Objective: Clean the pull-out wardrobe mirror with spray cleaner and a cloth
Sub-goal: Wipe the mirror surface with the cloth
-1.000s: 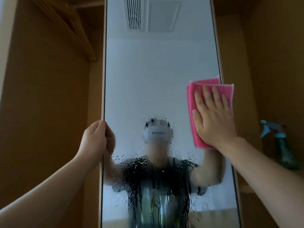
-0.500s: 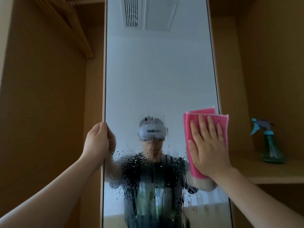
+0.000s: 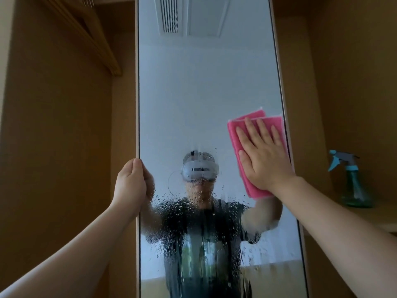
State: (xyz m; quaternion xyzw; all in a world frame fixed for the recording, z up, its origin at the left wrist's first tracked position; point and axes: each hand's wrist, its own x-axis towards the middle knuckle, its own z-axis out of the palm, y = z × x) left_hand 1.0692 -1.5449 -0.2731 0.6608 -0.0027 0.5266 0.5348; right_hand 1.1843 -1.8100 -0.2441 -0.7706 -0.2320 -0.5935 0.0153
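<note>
Your right hand (image 3: 265,158) has slid the pink cloth (image 3: 240,134) back up the mirror (image 3: 204,93), flat and pressing by its right edge, while your left hand (image 3: 132,182) grips its left edge tight so it stays put; the spray bottle (image 3: 354,186) waits right of the mirror.

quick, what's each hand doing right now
Left hand: closed around the left edge of the mirror.
Right hand: open and flat, pressing the pink cloth against the mirror.
</note>
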